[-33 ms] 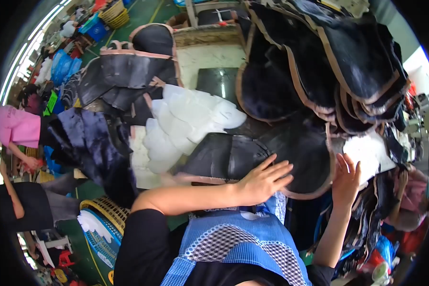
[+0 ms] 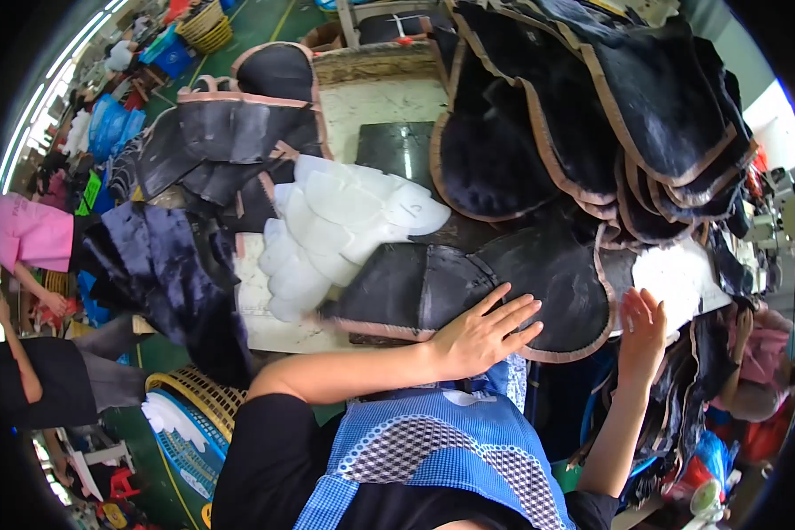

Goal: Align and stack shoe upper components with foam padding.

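Observation:
A black leather-like panel [image 2: 552, 287] with pinkish-brown edging lies on the table in front of me, joined to a stiff black piece [image 2: 397, 287] on its left. My left hand [image 2: 486, 337] rests flat over the near edge where the two meet, fingers spread. Just right of the panel's rounded edge is my right hand [image 2: 642, 334], raised with fingers stretched and nothing visible in it. Beyond the black piece, thin white translucent cut shapes [image 2: 344, 212] lie in an overlapping fan. A bright white sheet [image 2: 680, 274] shows past my right fingertips.
Several edged black panels [image 2: 574, 132] are piled at the back right. More black pieces [image 2: 230, 132] lie at the back left, with dark furry material [image 2: 163, 265] draped nearer. A basket [image 2: 190, 397] stands at lower left. Other people, one in a pink top [image 2: 31, 231], are nearby.
The view has shifted slightly, moving the table and its pieces a little left in the picture. My right hand sits slightly farther from the panel's edge; my left hand stays nearly in place.

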The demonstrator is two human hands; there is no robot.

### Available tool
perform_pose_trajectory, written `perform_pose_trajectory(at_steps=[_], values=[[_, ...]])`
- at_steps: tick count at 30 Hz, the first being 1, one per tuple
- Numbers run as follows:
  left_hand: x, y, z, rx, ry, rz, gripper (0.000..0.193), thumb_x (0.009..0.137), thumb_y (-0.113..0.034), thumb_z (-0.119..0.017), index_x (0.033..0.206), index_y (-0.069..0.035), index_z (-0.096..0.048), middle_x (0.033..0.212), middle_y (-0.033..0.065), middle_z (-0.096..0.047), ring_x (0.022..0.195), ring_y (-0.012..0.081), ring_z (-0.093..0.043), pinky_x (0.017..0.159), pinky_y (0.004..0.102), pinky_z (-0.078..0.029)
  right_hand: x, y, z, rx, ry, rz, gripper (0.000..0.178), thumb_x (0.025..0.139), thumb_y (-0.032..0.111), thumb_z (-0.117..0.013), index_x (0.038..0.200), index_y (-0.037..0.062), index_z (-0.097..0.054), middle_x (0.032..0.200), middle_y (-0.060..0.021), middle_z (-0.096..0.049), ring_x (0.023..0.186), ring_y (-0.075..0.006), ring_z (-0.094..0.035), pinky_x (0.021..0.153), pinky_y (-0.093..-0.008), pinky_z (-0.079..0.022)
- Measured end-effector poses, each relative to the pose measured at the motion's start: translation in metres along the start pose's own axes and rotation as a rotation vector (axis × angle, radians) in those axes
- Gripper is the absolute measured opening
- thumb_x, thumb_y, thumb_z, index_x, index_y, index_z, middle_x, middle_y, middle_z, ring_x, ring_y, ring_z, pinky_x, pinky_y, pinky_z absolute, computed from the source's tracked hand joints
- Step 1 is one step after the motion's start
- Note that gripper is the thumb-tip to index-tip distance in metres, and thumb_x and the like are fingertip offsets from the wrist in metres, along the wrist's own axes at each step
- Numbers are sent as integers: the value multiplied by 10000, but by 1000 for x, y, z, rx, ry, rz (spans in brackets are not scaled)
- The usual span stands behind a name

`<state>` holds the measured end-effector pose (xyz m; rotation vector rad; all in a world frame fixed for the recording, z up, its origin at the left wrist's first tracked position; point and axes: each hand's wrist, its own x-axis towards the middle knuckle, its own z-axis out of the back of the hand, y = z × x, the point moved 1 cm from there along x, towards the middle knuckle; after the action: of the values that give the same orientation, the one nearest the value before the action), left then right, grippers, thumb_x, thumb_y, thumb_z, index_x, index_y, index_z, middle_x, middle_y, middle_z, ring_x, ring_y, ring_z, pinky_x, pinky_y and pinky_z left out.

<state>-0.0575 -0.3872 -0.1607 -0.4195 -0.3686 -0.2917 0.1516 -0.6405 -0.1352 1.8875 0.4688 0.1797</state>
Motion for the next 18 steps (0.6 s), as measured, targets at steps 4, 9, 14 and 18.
perform_pose_trajectory(at_steps=[4, 9, 14, 18], values=[[10, 3, -9, -128, 27, 16, 509, 951, -109, -584, 1450, -28, -536, 1572, 232, -438, 1503, 358, -379, 1251, 582, -216, -35, 30, -54, -676, -302, 549, 183, 1053, 96, -562, 1176, -12, -644, 1153, -100, -680, 1080, -157, -634, 991, -289, -467], [14, -9, 6, -250, -170, -60, 409, 887, -166, -731, 1279, -76, -657, 1370, 157, -611, 1360, 310, -540, 1192, 517, -371, -47, 12, -157, -644, 286, 445, 175, 936, -64, -599, 1101, -36, -650, 1000, -88, -669, 899, -157, -650, 823, -265, -510], [-51, 20, 86, -25, -276, 203, 318, 743, -179, -819, 1025, -63, -728, 1111, 82, -713, 1092, 283, -673, 1022, 471, -502, -25, -8, -193, -734, 499, 347, 192, 917, -35, -644, 1106, -15, -673, 994, -106, -667, 883, -176, -660, 813, -294, -532], [-86, 15, 70, -24, -106, 317, 654, 823, -335, -793, 1355, -7, -600, 1414, 186, -565, 1347, 363, -521, 1146, 523, -399, -18, -38, -248, -935, 700, 356, 260, 892, 15, -688, 1152, 5, -675, 1110, -153, -630, 917, -310, -665, 801, -363, -547]])
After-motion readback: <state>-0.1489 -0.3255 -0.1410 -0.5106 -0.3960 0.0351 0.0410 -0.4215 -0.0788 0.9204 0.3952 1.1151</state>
